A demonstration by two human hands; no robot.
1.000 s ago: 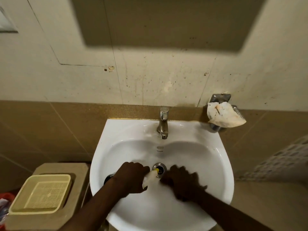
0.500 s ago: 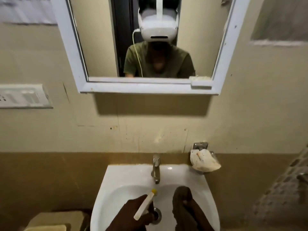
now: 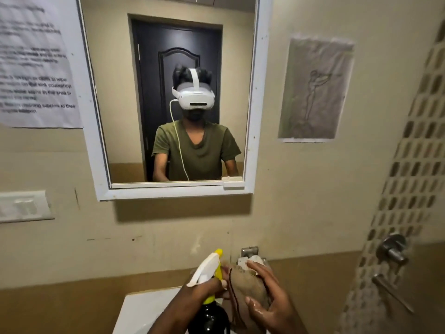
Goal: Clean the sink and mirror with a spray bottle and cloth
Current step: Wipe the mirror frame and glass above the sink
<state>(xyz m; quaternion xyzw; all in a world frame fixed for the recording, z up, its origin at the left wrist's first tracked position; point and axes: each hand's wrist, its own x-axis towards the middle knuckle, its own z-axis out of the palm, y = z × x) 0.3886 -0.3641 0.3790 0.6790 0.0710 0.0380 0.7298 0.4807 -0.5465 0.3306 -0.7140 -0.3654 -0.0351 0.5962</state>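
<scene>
Brown cloth (image 3: 249, 289) sits gripped in the right hand (image 3: 272, 302). The left hand (image 3: 204, 289) grips the spray bottle (image 3: 209, 268), maybe aimed at the far mirror (image 3: 173, 92).

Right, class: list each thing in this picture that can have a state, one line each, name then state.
spray bottle: upright, held at the neck by the left hand, nozzle aimed up toward the wall
cloth: bunched, held in the right hand
mirror: hung on the wall, untouched by either hand
sink: only its left rim in view
door: shut, seen in the mirror
</scene>
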